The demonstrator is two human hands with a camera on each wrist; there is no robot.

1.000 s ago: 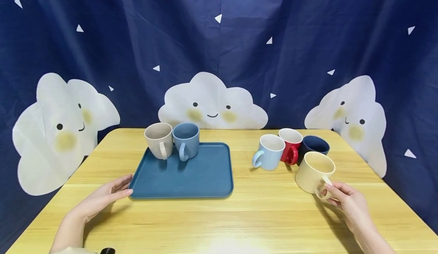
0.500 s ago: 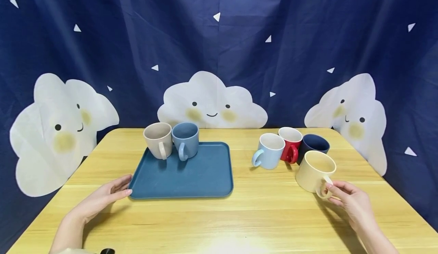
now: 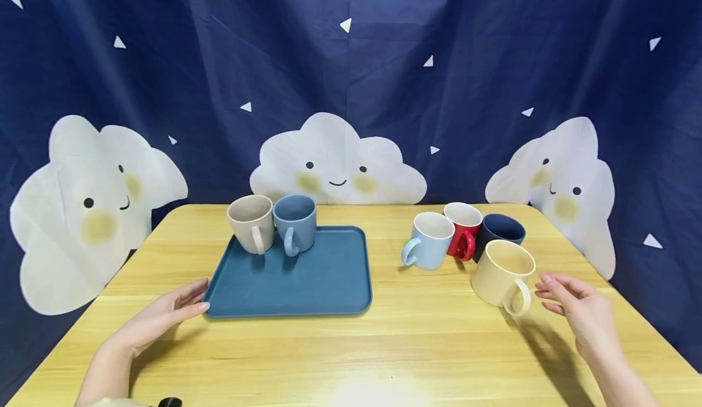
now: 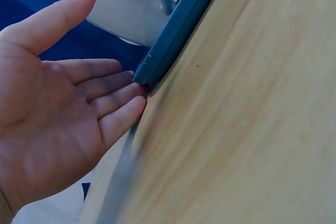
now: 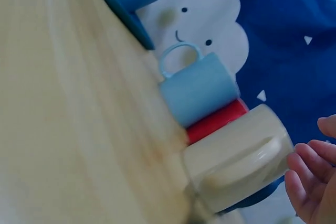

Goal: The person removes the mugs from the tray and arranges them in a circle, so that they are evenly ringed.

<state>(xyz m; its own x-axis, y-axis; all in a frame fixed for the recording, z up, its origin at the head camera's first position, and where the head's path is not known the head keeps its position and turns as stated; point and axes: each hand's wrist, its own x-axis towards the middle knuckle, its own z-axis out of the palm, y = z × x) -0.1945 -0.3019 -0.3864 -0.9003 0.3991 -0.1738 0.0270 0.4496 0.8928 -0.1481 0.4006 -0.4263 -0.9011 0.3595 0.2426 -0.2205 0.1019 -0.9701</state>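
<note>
My left hand (image 3: 159, 318) touches the near left corner of the blue tray (image 3: 296, 285), its fingers fairly straight, as the left wrist view also shows. On the tray's back left stand a beige mug (image 3: 252, 227) and a blue mug (image 3: 304, 230), side by side. At the right, the cream mug (image 3: 493, 282) stands upright on the table, handle toward the front right. My right hand (image 3: 589, 315) is just right of that handle with loosely bent fingers, holding nothing; in the right wrist view the fingers (image 5: 310, 169) lie close beside the cream mug (image 5: 236, 161).
Behind the cream mug stand a light blue mug (image 3: 430, 242), a red mug (image 3: 460, 242) with a white inside and a navy mug (image 3: 501, 230), close together. A dark blue curtain (image 3: 351, 60) with cloud faces hangs behind the wooden table (image 3: 329, 358).
My right hand has let go of the cream mug's handle and moved a little to the right. The cream mug stands where it was. My left hand stays at the tray.
</note>
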